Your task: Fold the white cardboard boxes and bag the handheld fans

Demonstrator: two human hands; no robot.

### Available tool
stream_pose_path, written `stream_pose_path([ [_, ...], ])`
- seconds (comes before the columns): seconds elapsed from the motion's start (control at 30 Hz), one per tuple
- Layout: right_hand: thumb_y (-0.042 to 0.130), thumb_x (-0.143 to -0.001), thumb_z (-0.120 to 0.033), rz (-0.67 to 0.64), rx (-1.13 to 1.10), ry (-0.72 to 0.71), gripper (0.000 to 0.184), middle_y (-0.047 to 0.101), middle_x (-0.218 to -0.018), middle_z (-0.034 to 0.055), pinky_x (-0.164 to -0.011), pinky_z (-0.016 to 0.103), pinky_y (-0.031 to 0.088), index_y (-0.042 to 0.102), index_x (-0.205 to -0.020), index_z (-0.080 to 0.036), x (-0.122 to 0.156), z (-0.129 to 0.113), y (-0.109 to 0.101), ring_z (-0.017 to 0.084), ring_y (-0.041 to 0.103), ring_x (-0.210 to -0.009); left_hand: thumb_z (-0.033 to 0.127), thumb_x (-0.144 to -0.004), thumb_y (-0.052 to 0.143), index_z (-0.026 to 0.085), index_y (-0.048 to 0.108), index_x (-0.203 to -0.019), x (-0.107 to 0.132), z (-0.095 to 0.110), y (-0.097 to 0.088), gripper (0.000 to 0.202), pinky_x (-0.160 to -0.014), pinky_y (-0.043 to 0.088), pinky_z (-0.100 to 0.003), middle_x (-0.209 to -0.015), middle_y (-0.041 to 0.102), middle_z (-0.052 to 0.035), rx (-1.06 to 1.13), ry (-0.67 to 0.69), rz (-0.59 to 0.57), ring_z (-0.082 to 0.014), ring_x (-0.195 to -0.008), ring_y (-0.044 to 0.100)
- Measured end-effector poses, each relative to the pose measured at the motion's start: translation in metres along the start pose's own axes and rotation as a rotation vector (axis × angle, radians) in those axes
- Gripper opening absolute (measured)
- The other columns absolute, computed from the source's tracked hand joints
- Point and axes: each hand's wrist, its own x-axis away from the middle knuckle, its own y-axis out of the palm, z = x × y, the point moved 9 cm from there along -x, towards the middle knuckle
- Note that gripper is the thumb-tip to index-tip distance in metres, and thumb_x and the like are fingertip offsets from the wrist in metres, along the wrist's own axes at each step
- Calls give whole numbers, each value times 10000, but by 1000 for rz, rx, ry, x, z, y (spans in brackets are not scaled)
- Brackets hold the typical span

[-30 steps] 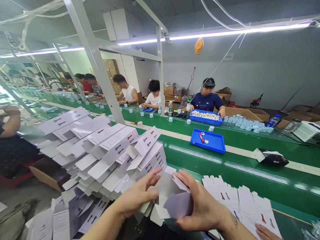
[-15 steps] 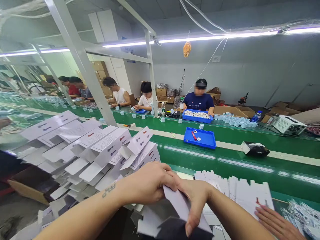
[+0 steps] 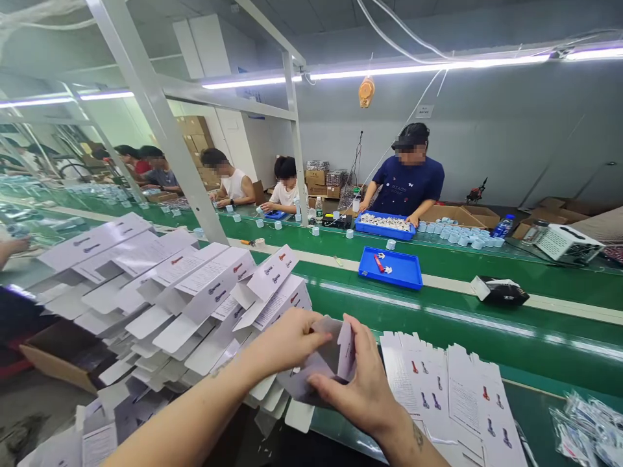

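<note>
A white printed cardboard box (image 3: 318, 373) is held between my two hands, partly opened out, with its end flaps standing up. My left hand (image 3: 294, 337) pinches its far left edge between thumb and fingers. My right hand (image 3: 357, 383) grips the right side, thumb on the near panel and fingers behind. Just left of my hands rises a large pile of opened white boxes (image 3: 204, 279) with printed tool pictures. To the right lie flat, unfolded box blanks (image 3: 438, 389) in overlapping stacks. The inside of the held box is mostly hidden.
Small plastic bags (image 3: 584, 428) lie at the far right. Beyond the green conveyor (image 3: 438, 308) is a blue tray (image 3: 389, 275) with a red item. A person (image 3: 409, 175) stands behind another blue tray; others sit along the line. A metal post (image 3: 165, 130) rises at left.
The box has been raised and turned, and its walls now stand apart. The other person's hand at lower right has left the blanks. The person in blue across the line has risen.
</note>
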Motion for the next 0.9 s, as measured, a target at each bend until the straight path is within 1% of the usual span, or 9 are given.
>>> stream_pose_path([
  [0.1, 728, -676, -385, -56, -156, 115, 802, 503, -1287, 132, -1042, 498, 403, 332, -1352, -214, -2, 17, 5, 323, 496, -1198, 392, -755, 564, 191, 522, -661, -4, -21, 3, 226, -482, 324, -228, -549, 457, 63, 272, -57, -53, -115, -506, 440],
  [0.2, 668, -729, -345, -159, -314, 146, 805, 509, -1226, 94, -959, 446, 459, 224, -1395, -256, 2, 22, 15, 263, 562, -1060, 356, -751, 586, 180, 557, -693, -2, -36, 9, 188, -508, 360, -230, -554, 481, 58, 421, -43, -85, -114, -523, 461],
  [0.3, 651, -734, -303, -254, -371, 106, 804, 473, -1216, 86, -969, 453, 438, 168, -1375, -267, 8, 21, 24, 256, 528, -1087, 254, -720, 648, 190, 624, -921, 5, -43, 13, 212, -738, 463, -281, -931, 642, -22, 571, 118, -71, -176, -870, 596],
  [0.4, 722, -680, -306, -374, -340, 17, 733, 408, -1237, 95, -990, 450, 419, 280, -1262, -258, 12, 20, 33, 278, 466, -1159, 231, -735, 706, 284, 492, -1135, 18, -49, 25, 456, -886, 468, -385, -1355, 492, -73, 831, 273, -143, -234, -1134, 560],
  [0.47, 778, -641, -336, -436, -351, -38, 743, 397, -1209, 82, -957, 419, 443, 307, -1212, -271, 14, 22, 36, 266, 480, -1123, 243, -789, 692, 296, 456, -1055, 29, -54, 29, 360, -854, 492, -402, -1415, 434, -74, 912, 341, -139, -243, -1148, 570],
  [0.57, 810, -638, -372, -525, -480, -65, 749, 419, -1194, 52, -927, 376, 454, 294, -1177, -308, 15, 29, 41, 238, 506, -1099, 266, -897, 575, 229, 516, -861, 49, -52, 25, 78, -961, 449, -418, -1416, 460, -93, 655, 401, -35, -258, -1263, 500],
  [0.67, 774, -706, -400, -608, -652, -16, 639, 464, -1190, 44, -910, 356, 456, 304, -1130, -306, 14, 31, 49, 219, 544, -1081, 329, -912, 559, 222, 670, -959, 62, -37, 32, 162, -1077, 363, -399, -1534, 354, -103, 260, 409, -160, -297, -1416, 325],
  [0.77, 728, -757, -455, -622, -731, 43, 608, 519, -1142, 48, -882, 354, 460, 292, -1148, -294, 7, 28, 57, 216, 562, -1061, 410, -801, 702, 285, 650, -1191, 62, -28, 32, 413, -1107, 340, -395, -1609, 214, -75, 60, 387, -299, -325, -1459, 218],
  [0.9, 714, -753, -509, -670, -808, 29, 610, 564, -1130, 35, -852, 346, 459, 274, -1121, -301, 0, 12, 62, 198, 583, -1001, 449, -711, 774, 234, 714, -1021, 45, -29, 8, 382, -1072, 387, -393, -1519, 410, -128, 39, 319, -193, -323, -1410, 343],
])
